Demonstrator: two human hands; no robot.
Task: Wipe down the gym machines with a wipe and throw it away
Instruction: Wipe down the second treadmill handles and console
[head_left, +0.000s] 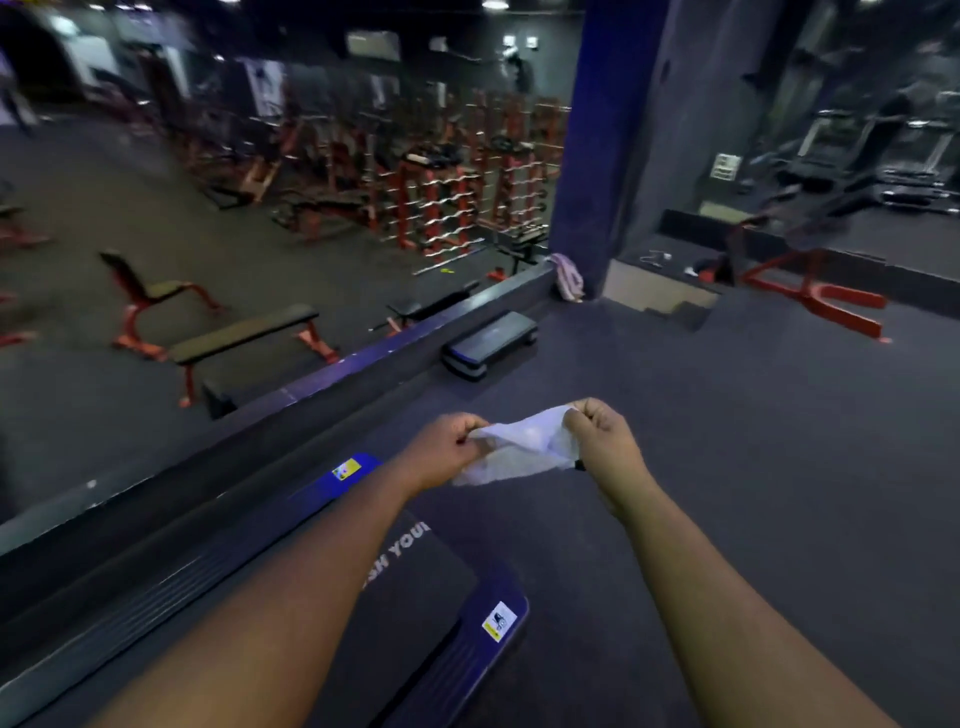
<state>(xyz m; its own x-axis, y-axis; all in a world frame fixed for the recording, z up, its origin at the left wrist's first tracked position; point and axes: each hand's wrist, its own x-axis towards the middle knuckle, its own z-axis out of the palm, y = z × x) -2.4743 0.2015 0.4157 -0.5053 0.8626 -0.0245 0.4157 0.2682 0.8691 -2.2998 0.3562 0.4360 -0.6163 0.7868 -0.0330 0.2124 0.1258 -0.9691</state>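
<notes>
A crumpled white wipe (524, 447) is stretched between both hands in front of me. My left hand (447, 449) pinches its left edge, and my right hand (605, 441) pinches its upper right corner with fingers curled. Below my forearms lies the rear end of a treadmill (415, 587), with a black belt bearing white letters and blue side rails with yellow stickers.
A low dark ledge (363, 364) runs diagonally on the left, with a lower gym floor of red-framed benches (244, 332) and barbell racks (447, 208) beyond it. A black aerobic step (491, 343) sits by the ledge. A blue pillar (597, 145) stands ahead; a red machine base (815, 296) is at right.
</notes>
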